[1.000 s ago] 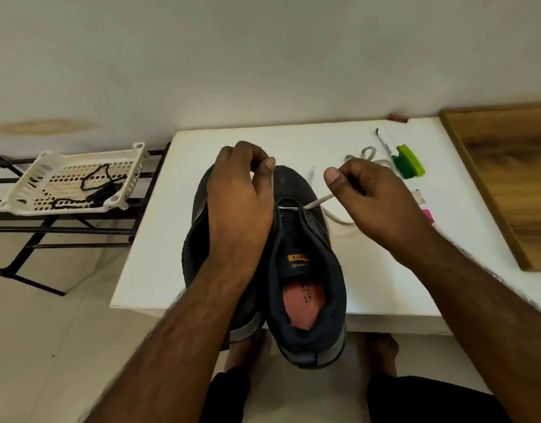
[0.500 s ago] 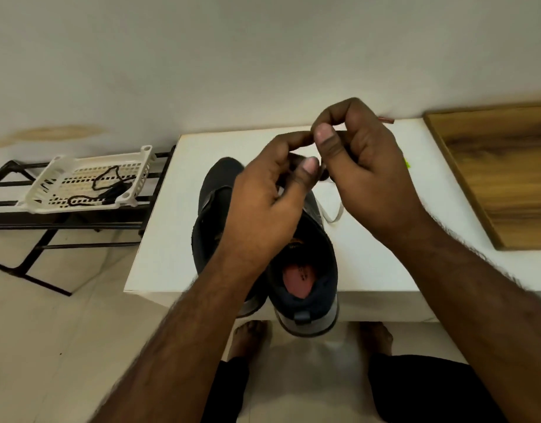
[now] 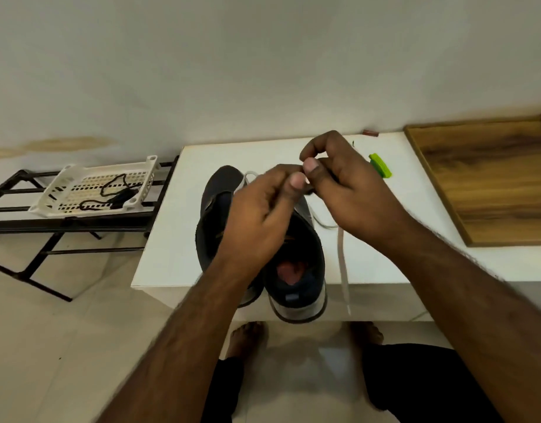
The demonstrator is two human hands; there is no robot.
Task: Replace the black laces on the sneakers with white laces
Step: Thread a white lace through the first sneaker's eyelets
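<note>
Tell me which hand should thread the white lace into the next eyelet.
Right, probably. The right hand pinches the white lace near its tip above the right sneaker. The left hand sits over the tongue, better placed to steady it.

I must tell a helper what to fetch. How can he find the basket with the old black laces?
Left of the white table stands a black metal rack. On it rests a white slotted basket, the only one, with black laces inside.
</note>
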